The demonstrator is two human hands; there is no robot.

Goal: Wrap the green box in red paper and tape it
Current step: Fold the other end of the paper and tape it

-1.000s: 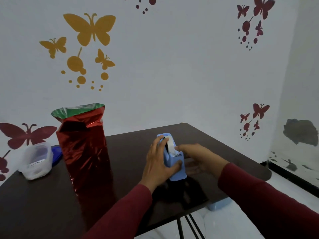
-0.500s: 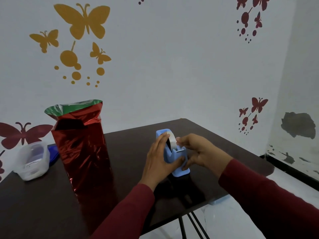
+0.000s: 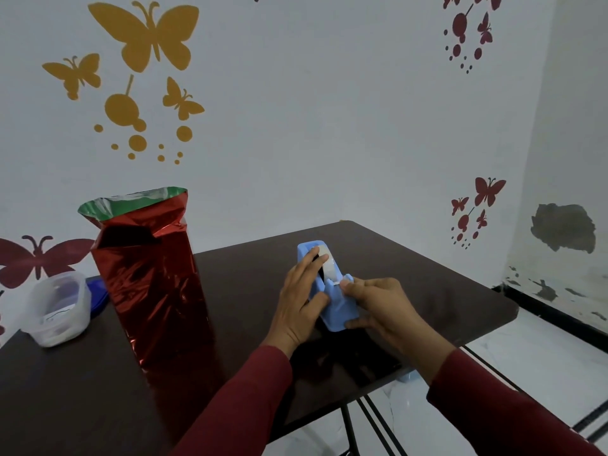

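Your green box [image 3: 131, 205] stands upright on the dark worktop [image 3: 250, 278], at about nine o'clock from your hands and well apart from them. Its long axis runs straight up, and the red paper [image 3: 154, 291] sheathes it on every side you can see. The paper's top end points at the ceiling and gapes unsealed, showing a green strip inside the rim (whether that is the box itself or the paper's lining, you cannot tell). One flap near the top is folded in and creased.

Out at three o'clock from the box sits the blue tape dispenser [image 3: 332, 301], its cutter end turned toward you. Your left hand [image 3: 301, 304] grasps its left flank, fingers [image 3: 316, 260] lying over the tape roll [image 3: 327, 263] and thumb hooked across the front. Your right hand [image 3: 378, 302] pinches the free tape end at the cutter between thumb and forefinger, its lower fingers curled against the dispenser's base.

At nine o'clock from the box, near the worktop's edge, rests a clear plastic tub [image 3: 59, 307], touching a blue lid [image 3: 97, 294] behind it.

The worktop is a glossy dark brown on thin black legs [image 3: 348, 432] over a pale tiled floor [image 3: 526, 350]. The grey-white walls carry yellow butterfly decals [image 3: 144, 34] and dark red butterfly decals [image 3: 483, 195], and the right wall has a patch of flaked paint [image 3: 562, 227].
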